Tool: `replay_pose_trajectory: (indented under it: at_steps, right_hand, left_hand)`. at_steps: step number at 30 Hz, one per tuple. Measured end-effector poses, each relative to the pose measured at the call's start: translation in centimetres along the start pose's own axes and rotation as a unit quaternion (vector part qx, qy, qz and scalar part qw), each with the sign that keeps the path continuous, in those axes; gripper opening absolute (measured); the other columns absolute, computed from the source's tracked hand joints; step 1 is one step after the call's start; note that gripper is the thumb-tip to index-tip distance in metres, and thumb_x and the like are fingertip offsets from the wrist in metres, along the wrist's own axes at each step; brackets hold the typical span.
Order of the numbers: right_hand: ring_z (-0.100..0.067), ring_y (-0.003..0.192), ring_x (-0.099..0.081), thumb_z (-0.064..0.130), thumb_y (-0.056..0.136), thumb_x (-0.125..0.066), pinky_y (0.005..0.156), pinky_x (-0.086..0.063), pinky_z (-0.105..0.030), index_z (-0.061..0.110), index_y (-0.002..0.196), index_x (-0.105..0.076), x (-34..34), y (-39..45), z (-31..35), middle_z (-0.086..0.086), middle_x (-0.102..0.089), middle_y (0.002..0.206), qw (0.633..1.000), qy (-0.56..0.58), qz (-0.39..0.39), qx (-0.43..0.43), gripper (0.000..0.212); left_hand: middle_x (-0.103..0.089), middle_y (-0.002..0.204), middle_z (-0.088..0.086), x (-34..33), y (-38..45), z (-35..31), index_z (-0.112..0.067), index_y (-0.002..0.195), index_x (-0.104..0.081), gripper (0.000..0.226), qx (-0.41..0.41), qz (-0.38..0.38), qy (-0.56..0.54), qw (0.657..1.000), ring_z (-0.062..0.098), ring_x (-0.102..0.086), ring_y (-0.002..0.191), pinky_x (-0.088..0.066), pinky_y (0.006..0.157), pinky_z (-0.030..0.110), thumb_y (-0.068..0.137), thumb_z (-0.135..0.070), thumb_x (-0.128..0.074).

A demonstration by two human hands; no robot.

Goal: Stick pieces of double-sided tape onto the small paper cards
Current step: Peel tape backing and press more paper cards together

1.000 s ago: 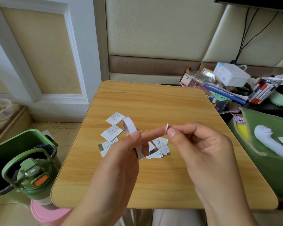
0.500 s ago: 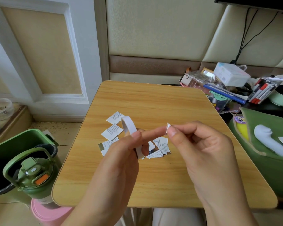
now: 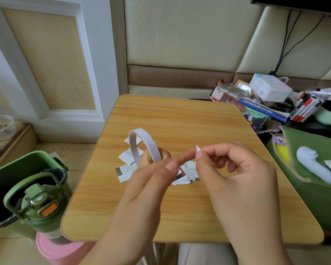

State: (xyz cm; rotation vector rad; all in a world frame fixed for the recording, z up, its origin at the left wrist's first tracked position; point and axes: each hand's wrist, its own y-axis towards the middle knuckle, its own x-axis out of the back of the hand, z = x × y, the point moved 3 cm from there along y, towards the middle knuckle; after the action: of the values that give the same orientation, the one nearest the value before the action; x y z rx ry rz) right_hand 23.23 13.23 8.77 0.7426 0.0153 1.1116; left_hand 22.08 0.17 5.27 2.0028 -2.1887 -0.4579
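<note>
The left hand [image 3: 141,186] sits at centre frame above the wooden tabletop [image 3: 180,121]; its grip is clamped on a roll of double-sided tape [image 3: 144,145], which stands on edge as a white arc above the fingers; the index finger extends toward the right of the frame. The right hand [image 3: 235,175] sits right of centre, raised above the tabletop; its grip is together, thumb and forefinger pinching a small white tape piece [image 3: 198,149]; the extended left fingertip meets the right fingertips just below that piece; whether the piece is joined to the roll cannot be told.

The small paper cards [image 3: 129,156] lie flat on the tabletop at centre frame, beneath and behind both hands; several are spread on the left of the group under the tape roll; others overlap in a cluster [image 3: 189,172] below the gap between the hands; printed text shows on their faces, too small to read.

At lower left of the frame a green bottle [image 3: 39,209] with an orange button stands off the tabletop beside a green bin [image 3: 21,165]; at upper right a clutter of stationery includes a pack of markers [image 3: 306,108] and a white box [image 3: 269,87]; at the right edge a green pouch [image 3: 311,188] carries a white object [image 3: 313,165].
</note>
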Motion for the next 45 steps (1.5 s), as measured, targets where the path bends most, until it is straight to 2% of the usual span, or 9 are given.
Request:
replay_pose_trajectory:
  at_steps: [5,7,9,17,22,29,35,42,45]
  right_hand:
    - [-0.006,0.061,-0.049,0.026,0.069,-0.066,0.059,-0.04,-0.018,0.019,0.068,-0.068,-0.5,0.1,-1.1,-0.002,-0.064,0.066,0.985,0.128,0.046,-0.102,0.007]
    - [-0.011,0.063,-0.049,0.028,0.068,-0.067,0.059,-0.042,-0.018,0.021,0.07,-0.07,-0.7,0.2,-1.7,-0.011,-0.063,0.065,0.97,0.181,0.063,-0.147,0.007]
    - [-0.006,0.061,-0.05,0.026,0.066,-0.067,0.056,-0.042,-0.01,0.021,0.066,-0.071,-0.9,0.3,-2.0,-0.005,-0.059,0.062,0.955,0.226,0.063,-0.18,0.006]
    - [-0.005,0.06,-0.052,0.017,0.069,-0.07,0.055,-0.043,-0.009,0.017,0.061,-0.07,-1.8,0.7,-2.9,-0.002,-0.059,0.063,0.931,0.281,0.09,-0.214,0.007]
    - [0.0,0.05,-0.048,-0.003,0.083,-0.06,0.05,-0.041,-0.01,0.014,0.054,-0.066,-2.9,0.7,-5.4,0.008,-0.057,0.055,0.907,0.312,0.087,-0.269,0.034]
    - [0.008,0.06,-0.054,0.015,0.081,-0.07,0.055,-0.039,-0.003,0.022,0.066,-0.068,-3.8,3.6,-13.1,0.018,-0.065,0.067,0.95,0.081,0.098,-0.284,0.017]
    - [-0.014,0.072,-0.055,0.016,0.088,-0.06,0.06,-0.04,-0.023,0.018,0.079,-0.068,-5.1,7.1,-19.8,0.002,-0.067,0.088,0.941,-0.121,0.191,-0.254,0.012]
    - [-0.01,0.059,-0.048,0.012,0.079,-0.072,0.053,-0.038,-0.022,0.015,0.07,-0.067,-5.6,8.6,-21.6,0.003,-0.061,0.067,0.925,-0.138,0.228,-0.272,0.011]
    - [-0.01,0.062,-0.05,0.009,0.08,-0.073,0.055,-0.041,-0.02,0.018,0.074,-0.069,-5.5,8.9,-21.6,0.003,-0.06,0.07,0.926,-0.112,0.229,-0.279,0.011]
  left_hand:
    - [-0.045,0.071,-0.02,0.1,-0.2,-0.1,-0.039,0.095,-0.076,0.048,0.061,0.021,-0.037,0.997,0.006,-0.043,0.074,-0.032,0.085,0.035,0.072,-0.056,-0.037]
    - [-0.046,0.08,-0.008,0.0,-0.5,-0.3,-0.03,0.096,-0.077,0.05,0.076,0.027,-0.095,0.992,0.008,-0.041,0.074,-0.027,0.085,0.036,0.072,-0.054,-0.039]
    - [-0.05,0.092,0.001,0.1,-0.8,-0.2,-0.021,0.096,-0.078,0.046,0.109,0.018,-0.153,0.982,0.01,-0.041,0.075,-0.027,0.089,0.037,0.074,-0.047,-0.046]
    - [-0.053,0.077,-0.006,0.3,-0.4,1.0,-0.009,0.098,-0.076,0.049,0.189,-0.02,-0.231,0.954,0.016,-0.036,0.076,-0.034,0.083,0.032,0.078,-0.043,-0.047]
    - [-0.044,0.073,-0.002,0.6,0.7,2.3,-0.007,0.098,-0.076,0.052,0.241,-0.054,-0.26,0.934,0.013,-0.038,0.066,-0.032,0.074,0.03,0.071,-0.041,-0.048]
    - [-0.042,0.069,0.002,2.0,2.3,4.5,-0.002,0.101,-0.073,0.046,0.295,-0.079,-0.314,0.899,0.014,-0.037,0.059,-0.029,0.069,0.032,0.08,-0.033,-0.047]
    - [-0.042,0.069,0.003,2.7,2.6,5.7,0.0,0.099,-0.074,0.044,0.32,-0.096,-0.321,0.886,0.015,-0.037,0.058,-0.03,0.068,0.032,0.079,-0.03,-0.048]
    - [-0.041,0.068,0.003,3.4,2.8,6.6,-0.001,0.1,-0.073,0.044,0.338,-0.098,-0.33,0.876,0.015,-0.037,0.058,-0.031,0.066,0.033,0.078,-0.029,-0.048]
    - [-0.041,0.068,0.003,3.5,2.9,6.9,0.0,0.101,-0.073,0.044,0.343,-0.095,-0.338,0.871,0.016,-0.037,0.058,-0.031,0.066,0.033,0.079,-0.029,-0.048]
